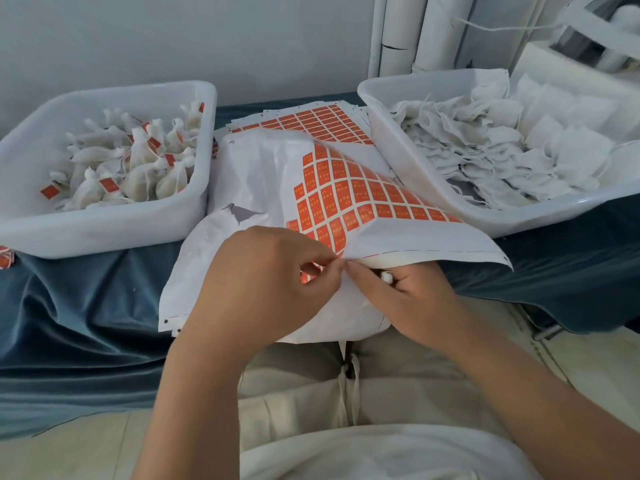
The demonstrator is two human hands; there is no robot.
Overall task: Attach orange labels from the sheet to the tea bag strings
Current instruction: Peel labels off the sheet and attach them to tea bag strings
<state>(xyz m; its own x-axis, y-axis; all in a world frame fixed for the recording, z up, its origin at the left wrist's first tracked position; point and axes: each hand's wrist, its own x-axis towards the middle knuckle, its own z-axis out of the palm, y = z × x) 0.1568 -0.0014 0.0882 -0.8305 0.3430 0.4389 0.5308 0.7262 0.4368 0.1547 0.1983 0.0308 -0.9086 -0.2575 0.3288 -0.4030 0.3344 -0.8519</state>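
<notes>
A curled white sheet of orange labels (360, 192) lies in front of me, between two tubs. My left hand (266, 278) pinches at the sheet's near edge, thumb and forefinger together on an orange label (308, 276) there. My right hand (412, 296) sits just under the sheet's lifted edge, fingers curled around a small white tea bag (387, 277), fingertip meeting the left hand's pinch. The string is too fine to make out.
A white tub (104, 230) on the left holds labelled tea bags. A white tub (415, 188) on the right holds unlabelled bags. More label sheets (311, 121) lie behind. Blue cloth (79, 306) covers the surface. Loose orange labels (5, 256) lie at the far left.
</notes>
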